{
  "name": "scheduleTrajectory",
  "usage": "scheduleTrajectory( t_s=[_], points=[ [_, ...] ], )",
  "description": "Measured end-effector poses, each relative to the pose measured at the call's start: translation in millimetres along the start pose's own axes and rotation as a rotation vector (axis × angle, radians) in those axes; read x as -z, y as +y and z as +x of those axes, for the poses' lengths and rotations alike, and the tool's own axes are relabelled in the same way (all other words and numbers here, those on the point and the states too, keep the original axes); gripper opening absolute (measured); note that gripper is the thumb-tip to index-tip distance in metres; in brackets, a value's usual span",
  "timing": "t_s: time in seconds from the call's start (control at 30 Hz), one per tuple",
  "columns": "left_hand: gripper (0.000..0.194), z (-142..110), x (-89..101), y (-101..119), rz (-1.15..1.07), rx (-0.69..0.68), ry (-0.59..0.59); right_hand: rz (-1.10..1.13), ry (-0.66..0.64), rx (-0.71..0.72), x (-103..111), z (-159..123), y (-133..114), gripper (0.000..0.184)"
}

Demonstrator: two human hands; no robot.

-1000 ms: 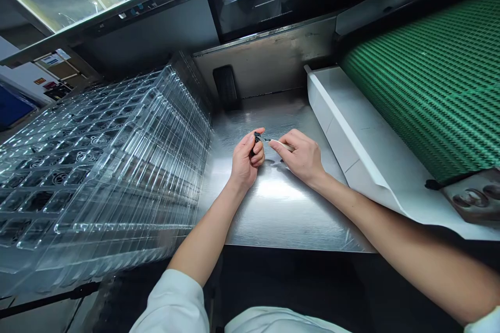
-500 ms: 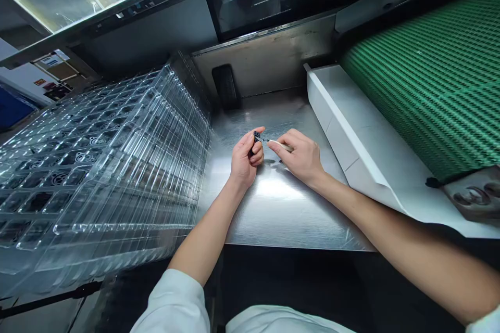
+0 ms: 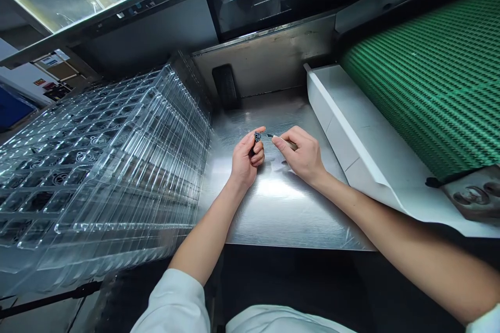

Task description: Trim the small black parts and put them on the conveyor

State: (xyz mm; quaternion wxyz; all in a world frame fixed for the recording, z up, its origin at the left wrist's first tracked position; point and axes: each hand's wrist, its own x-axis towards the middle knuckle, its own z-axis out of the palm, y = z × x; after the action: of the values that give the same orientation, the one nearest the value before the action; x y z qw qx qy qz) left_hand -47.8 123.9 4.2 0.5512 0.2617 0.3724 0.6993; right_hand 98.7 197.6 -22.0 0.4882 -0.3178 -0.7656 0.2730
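Note:
Over the steel table, my left hand pinches a small black round part, whose ringed face with a pattern of openings is turned up and to the right. Its lower side is hidden by my fingers. My right hand is closed around a slim craft knife with a thin pointed tip. Most of the handle lies under my fingers. The tip points left at the part, with a narrow gap between them.
Tall stacks of clear plastic trays with dark parts in their pockets stand at the left. A white chute runs along the right, beside a green conveyor belt. A black rectangular object leans at the back of the steel table.
The knife tip has come away from the black part, moving slightly right. My right hand has shifted with it, and the part's face shows more fully. My left hand is nearly still.

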Motion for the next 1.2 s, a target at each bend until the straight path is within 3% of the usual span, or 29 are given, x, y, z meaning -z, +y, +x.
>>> scheduleTrajectory(
  t_s=[0.17,0.37,0.47,0.57,0.7,0.9,1.2],
  points=[
    [0.028,-1.5,-2.9,-5.9,0.046,0.081,-0.062,0.141,-0.046,-0.003,-4.5,-0.2,-1.4,0.044],
    [0.03,-0.5,-1.2,-16.4,0.124,0.07,-0.104,0.155,-0.074,0.011,-6.2,0.8,2.6,0.032],
    [0.021,1.8,-0.1,-14.5,0.044,0.105,-0.011,0.149,-0.011,0.039,-4.1,1.3,3.6,0.026],
    [0.006,4.5,-0.9,-11.1,-0.079,0.129,0.162,0.153,0.019,0.069,-3.0,0.2,1.6,0.02],
    [0.014,6.8,-3.6,-11.2,-0.159,0.09,0.281,0.143,-0.049,0.143,-7.7,-4.8,-3.3,0.013],
    [0.01,3.2,-8.2,-16.0,-0.215,0.055,0.167,0.134,-0.185,0.124,-19.9,-10.3,-2.6,0.014],
    [0.008,4.2,-8.0,-21.7,-0.222,0.055,0.087,0.054,-0.2,0.089,-21.8,-11.4,2.1,0.013]
  ],
)
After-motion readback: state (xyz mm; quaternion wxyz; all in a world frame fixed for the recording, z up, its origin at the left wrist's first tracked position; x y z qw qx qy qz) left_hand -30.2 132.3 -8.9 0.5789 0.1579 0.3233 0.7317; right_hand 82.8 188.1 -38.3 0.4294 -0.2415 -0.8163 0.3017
